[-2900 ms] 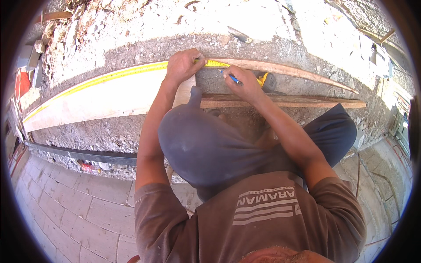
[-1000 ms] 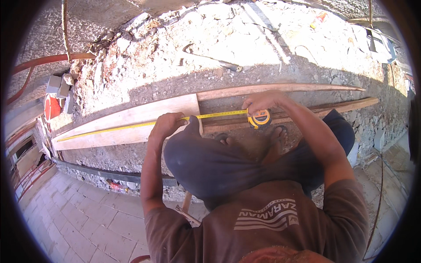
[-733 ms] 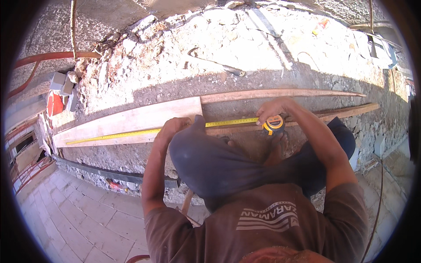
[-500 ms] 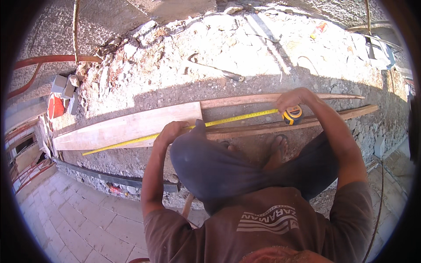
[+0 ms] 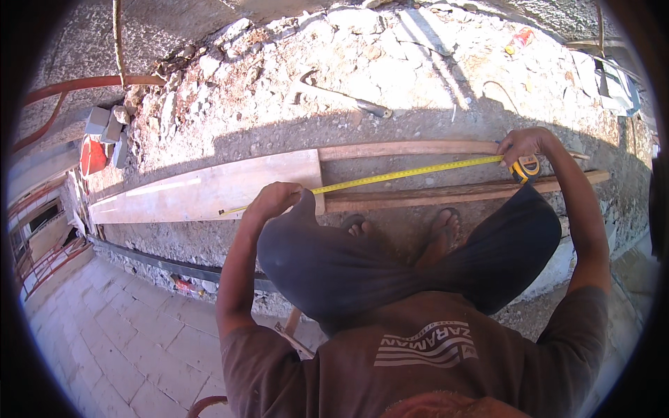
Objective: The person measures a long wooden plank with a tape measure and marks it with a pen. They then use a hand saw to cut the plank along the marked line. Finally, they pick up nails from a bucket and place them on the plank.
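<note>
My right hand (image 5: 525, 144) grips a yellow-and-black tape measure (image 5: 524, 169) by its case and the start of the blade. From there the yellow tape blade (image 5: 411, 171) runs left to my left hand (image 5: 276, 200), whose closed fingers pinch it near my left knee. The blade's free end lies over a wide pale board (image 5: 174, 187). Two long timber strips, a far one (image 5: 404, 148) and a near one (image 5: 418, 198), stretch right from the board. A small dark thing shows at my right fingers, too small to name.
Beyond the timber, a long-handled tool with a curved head (image 5: 341, 94) lies on sunlit rubble. Grey blocks (image 5: 108, 125) and a red object (image 5: 93, 156) stand far left. A dark metal bar (image 5: 160, 262) runs along the ledge above the paved floor (image 5: 132, 327).
My right hand has moved right with the tape case. The blade's free end has slid right and now lies over the board. My left hand has shifted slightly toward the far side, still closed.
</note>
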Demonstrator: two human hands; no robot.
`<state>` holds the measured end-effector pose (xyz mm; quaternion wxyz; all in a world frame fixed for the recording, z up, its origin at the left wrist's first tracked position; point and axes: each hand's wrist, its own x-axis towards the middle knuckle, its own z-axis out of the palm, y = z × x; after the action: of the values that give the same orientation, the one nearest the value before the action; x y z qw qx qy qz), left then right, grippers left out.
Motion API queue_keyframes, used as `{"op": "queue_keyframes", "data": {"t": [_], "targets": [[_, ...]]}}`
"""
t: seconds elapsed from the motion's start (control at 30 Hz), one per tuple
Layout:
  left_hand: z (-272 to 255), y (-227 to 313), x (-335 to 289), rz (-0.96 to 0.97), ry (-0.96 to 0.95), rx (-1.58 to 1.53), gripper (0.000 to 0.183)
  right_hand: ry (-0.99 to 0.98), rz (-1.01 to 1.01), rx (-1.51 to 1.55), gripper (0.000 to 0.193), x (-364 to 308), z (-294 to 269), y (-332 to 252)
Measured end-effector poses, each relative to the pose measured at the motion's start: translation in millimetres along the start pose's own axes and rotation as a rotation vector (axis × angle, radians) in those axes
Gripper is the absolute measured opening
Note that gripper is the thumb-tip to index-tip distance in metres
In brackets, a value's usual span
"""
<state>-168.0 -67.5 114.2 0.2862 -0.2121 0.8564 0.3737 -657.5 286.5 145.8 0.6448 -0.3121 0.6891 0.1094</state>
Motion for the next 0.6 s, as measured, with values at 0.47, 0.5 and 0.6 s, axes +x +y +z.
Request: {"op": "queue_keyframes", "data": {"t": [0.47, 0.5, 0.6], "targets": [[-10.9, 8.6, 71.2, 0.236, 0.126, 0.118, 0.017, 0.282, -0.178, 0.265, 0.038, 30.0, 58.3, 63.5], [-11.4, 7.5, 76.5, 0.238, 0.159, 0.089, 0.016, 0.359, -0.237, 0.261, 0.035, 31.1, 60.7, 68.2], [-11.0, 1.5, 99.4, 0.26, 0.224, 0.087, 0.015, 0.445, -0.191, 0.317, 0.031, 36.9, 63.6, 83.7]]}}
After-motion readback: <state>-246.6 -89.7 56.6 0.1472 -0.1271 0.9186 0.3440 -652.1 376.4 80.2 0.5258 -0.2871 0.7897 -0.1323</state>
